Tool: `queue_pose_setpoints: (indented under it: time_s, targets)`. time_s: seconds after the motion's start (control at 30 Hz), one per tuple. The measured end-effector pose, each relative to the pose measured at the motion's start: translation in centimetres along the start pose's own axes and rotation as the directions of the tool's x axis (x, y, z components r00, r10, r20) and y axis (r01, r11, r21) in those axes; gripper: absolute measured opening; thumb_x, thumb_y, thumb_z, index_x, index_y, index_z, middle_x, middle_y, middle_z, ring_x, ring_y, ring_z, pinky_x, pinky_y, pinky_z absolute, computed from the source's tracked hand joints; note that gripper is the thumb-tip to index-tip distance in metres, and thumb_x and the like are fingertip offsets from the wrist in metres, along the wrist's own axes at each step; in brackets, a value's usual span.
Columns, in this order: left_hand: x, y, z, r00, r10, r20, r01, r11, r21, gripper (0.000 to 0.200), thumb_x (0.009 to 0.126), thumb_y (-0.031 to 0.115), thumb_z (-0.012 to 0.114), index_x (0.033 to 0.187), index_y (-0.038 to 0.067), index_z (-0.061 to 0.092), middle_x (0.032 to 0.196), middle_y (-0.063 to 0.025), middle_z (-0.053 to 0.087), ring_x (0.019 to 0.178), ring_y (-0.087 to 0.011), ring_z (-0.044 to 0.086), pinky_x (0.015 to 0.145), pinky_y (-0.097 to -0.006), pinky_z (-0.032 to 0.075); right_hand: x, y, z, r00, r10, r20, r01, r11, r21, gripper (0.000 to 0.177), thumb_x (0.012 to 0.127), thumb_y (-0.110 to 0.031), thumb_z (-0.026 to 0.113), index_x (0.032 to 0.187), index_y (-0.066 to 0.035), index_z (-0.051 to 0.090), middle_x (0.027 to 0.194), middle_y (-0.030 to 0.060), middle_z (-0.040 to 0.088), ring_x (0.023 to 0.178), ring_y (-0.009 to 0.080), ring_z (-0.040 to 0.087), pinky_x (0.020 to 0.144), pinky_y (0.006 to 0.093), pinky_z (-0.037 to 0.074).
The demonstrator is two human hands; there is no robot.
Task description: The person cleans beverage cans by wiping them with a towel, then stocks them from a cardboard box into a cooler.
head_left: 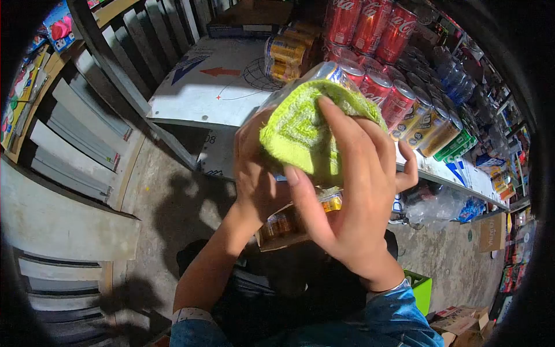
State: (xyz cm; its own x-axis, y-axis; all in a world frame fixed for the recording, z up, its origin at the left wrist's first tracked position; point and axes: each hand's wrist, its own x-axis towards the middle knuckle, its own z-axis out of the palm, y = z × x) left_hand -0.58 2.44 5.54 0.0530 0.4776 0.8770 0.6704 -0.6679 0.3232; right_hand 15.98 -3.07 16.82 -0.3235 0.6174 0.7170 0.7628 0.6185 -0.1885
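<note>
Yellow-green knitted cloth (298,136) lies over the top of a shrink-wrapped pack of cans (283,222), held up in the near centre of the head view. The right hand (352,196) presses flat on the cloth with its fingers extended. The left hand (254,173) grips the pack from the left. Beyond, a white shelf (208,87) carries red Coca-Cola cans (370,26) and, to the right, gold cans (430,124).

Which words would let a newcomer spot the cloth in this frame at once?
Start at the white shelf lined with red cans, then drop to frame centre. There the left hand holds a wrapped pack of cans, and the right hand holds the cloth against it. It is the only soft, knitted, yellow-green thing among shiny metal.
</note>
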Motion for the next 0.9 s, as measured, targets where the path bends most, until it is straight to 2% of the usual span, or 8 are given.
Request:
queue_pose_setpoints:
  time_s: [0.1, 0.17, 0.3, 0.37, 0.7, 0.77, 0.8, 0.9]
  targets:
    - [-0.4, 0.4, 0.3, 0.987, 0.013, -0.162, -0.031, 0.993, -0.113, 0.09, 0.083, 0.047, 0.084, 0.149, 0.004, 0.042, 0.146, -0.0201, 0.051, 0.133, -0.0388, 0.051, 0.114, -0.0513, 0.039, -0.1, -0.2, -0.9, 1.0, 0.029, -0.002, -0.029, 0.999, -0.042, 0.065, 0.084, -0.031, 0.078, 0.14, -0.002, 0.061, 0.126, 0.0101, 0.067, 0.118, 0.0287, 0.059, 0.111, 0.0441, 0.022]
    - [-1.8, -0.2, -0.5, 0.967, -0.206, 0.15, 0.212, 0.977, -0.02, 0.096, 0.08, 0.048, 0.087, 0.15, 0.004, 0.038, 0.145, -0.0202, 0.051, 0.134, -0.0379, 0.051, 0.114, -0.0513, 0.039, -0.3, -0.3, -1.5, 0.996, 0.075, 0.041, -0.071, 0.993, -0.098, 0.065, 0.084, -0.029, 0.079, 0.139, -0.001, 0.061, 0.124, 0.012, 0.069, 0.116, 0.0301, 0.059, 0.109, 0.0424, 0.027]
    - [-0.8, 1.7, 0.1, 0.988, -0.154, 0.018, 0.154, 0.988, 0.01, 0.092, 0.081, 0.05, 0.086, 0.147, 0.004, 0.041, 0.144, -0.0197, 0.052, 0.134, -0.0372, 0.05, 0.114, -0.0512, 0.039, -0.6, 0.5, -1.6, 0.996, 0.088, 0.031, -0.088, 0.996, 0.001, 0.059, 0.085, -0.022, 0.079, 0.136, 0.002, 0.061, 0.121, 0.0175, 0.07, 0.113, 0.0364, 0.059, 0.101, 0.0444, 0.043]
    - [-1.0, 1.1, 0.8, 0.996, -0.023, -0.083, 0.025, 1.0, 0.015, 0.089, 0.082, 0.05, 0.084, 0.146, 0.004, 0.042, 0.143, -0.0189, 0.052, 0.134, -0.0366, 0.05, 0.113, -0.0512, 0.04, -0.7, 0.5, -1.9, 0.994, 0.089, 0.057, -0.088, 0.996, -0.018, 0.059, 0.085, -0.021, 0.079, 0.136, 0.002, 0.061, 0.121, 0.018, 0.07, 0.113, 0.0371, 0.059, 0.101, 0.0448, 0.044]
    - [-1.6, -0.7, 0.8, 0.991, -0.115, -0.069, 0.116, 0.993, 0.021, 0.093, 0.077, 0.042, 0.09, 0.144, 0.0, 0.043, 0.138, -0.0161, 0.05, 0.124, -0.0359, 0.052, 0.106, -0.047, 0.041, 0.0, 2.3, 0.9, 0.994, -0.106, -0.012, 0.107, 0.991, 0.075, 0.043, 0.086, -0.014, 0.073, 0.128, -0.005, 0.069, 0.125, 0.0103, 0.069, 0.116, 0.0304, 0.06, 0.102, 0.0418, 0.034]
    - [-0.1, 0.5, -0.3, 0.995, -0.002, -0.101, 0.021, 0.982, 0.187, 0.108, 0.066, 0.034, 0.099, 0.146, -0.002, 0.036, 0.138, -0.0176, 0.047, 0.122, -0.0353, 0.053, 0.105, -0.0472, 0.043, 0.3, 4.3, 1.8, 0.979, -0.127, -0.157, 0.178, 0.908, 0.379, 0.035, 0.089, -0.013, 0.071, 0.124, -0.008, 0.071, 0.114, 0.0085, 0.072, 0.107, 0.0273, 0.064, 0.099, 0.0418, 0.035]
    - [0.0, 0.4, 0.1, 0.985, -0.084, -0.152, 0.099, 0.99, 0.097, 0.114, 0.063, 0.031, 0.101, 0.147, -0.002, 0.031, 0.136, -0.0191, 0.047, 0.122, -0.0341, 0.054, 0.105, -0.0467, 0.044, 0.2, 4.4, 2.9, 0.973, 0.088, -0.212, 0.072, 0.76, 0.646, 0.026, 0.093, -0.007, 0.069, 0.118, -0.005, 0.073, 0.113, 0.0097, 0.074, 0.101, 0.0246, 0.066, 0.097, 0.0348, 0.043]
    - [0.5, 0.4, -0.8, 0.947, -0.278, -0.161, 0.276, 0.961, -0.035, 0.119, 0.059, 0.02, 0.102, 0.146, -0.003, 0.024, 0.132, -0.022, 0.051, 0.119, -0.0313, 0.062, 0.102, -0.0419, 0.053, 0.5, 4.1, 3.8, 0.909, 0.396, -0.132, -0.03, 0.377, 0.926, 0.025, 0.106, -0.009, 0.059, 0.128, 0.0, 0.066, 0.119, 0.0058, 0.072, 0.109, 0.0129, 0.063, 0.097, 0.0289, 0.049]
